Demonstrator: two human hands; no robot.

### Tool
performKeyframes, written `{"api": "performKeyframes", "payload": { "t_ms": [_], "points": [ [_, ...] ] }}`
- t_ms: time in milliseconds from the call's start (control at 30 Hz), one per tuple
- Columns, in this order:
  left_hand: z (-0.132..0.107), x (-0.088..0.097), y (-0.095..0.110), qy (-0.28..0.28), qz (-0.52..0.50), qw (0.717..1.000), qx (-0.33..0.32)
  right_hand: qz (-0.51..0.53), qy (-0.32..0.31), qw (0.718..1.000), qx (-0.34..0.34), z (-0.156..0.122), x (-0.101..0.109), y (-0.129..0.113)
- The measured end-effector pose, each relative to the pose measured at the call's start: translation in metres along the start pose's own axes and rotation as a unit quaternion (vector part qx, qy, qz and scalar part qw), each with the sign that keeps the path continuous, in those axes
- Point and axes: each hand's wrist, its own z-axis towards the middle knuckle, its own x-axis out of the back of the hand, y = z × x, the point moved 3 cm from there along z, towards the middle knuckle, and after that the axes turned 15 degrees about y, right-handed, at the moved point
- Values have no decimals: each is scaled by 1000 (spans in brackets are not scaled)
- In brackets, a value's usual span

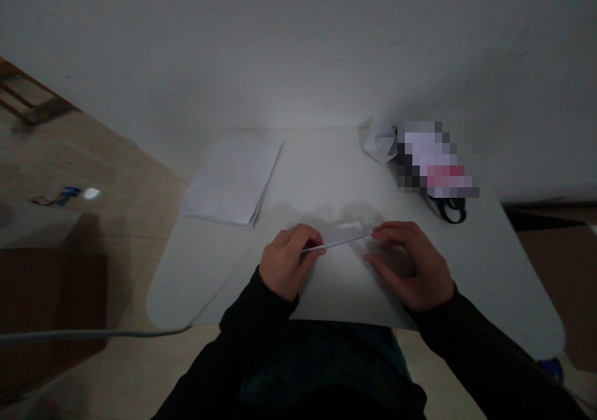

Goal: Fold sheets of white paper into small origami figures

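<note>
A folded sheet of white paper point(342, 233) lies on the white table point(489, 264) in front of me, its near edge lifted. My left hand point(286, 264) pinches the left end of that edge between thumb and fingers. My right hand point(410, 264) holds the right end with its fingertips, thumb below, palm arched over the table. Both sleeves are black.
A stack of white sheets point(231, 180) sits at the table's far left. A folded paper shape point(381, 139) and a blurred-out item with black scissor handles point(451, 208) lie at the far right. A white wall stands behind; tiled floor and a grey cable point(93, 333) are at left.
</note>
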Motion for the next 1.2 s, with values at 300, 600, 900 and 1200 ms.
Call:
{"api": "performKeyframes", "payload": {
  "t_ms": [300, 600, 900, 1200],
  "points": [
    [-10, 13, 8, 87, -140, 976, -145, 125, -56, 990, 20, 8, 2, -16],
    [-20, 21, 24, 162, -140, 970, 117, 23, 87, 992, 83, 1, 12, -36],
    [-23, 0, 21, 95, -264, 917, 283, 51, -10, 997, 62, -3, -9, -40],
    [-24, 6, 11, 133, -245, 923, 266, 87, 22, 995, 44, -1, -11, -37]
  ]
}}
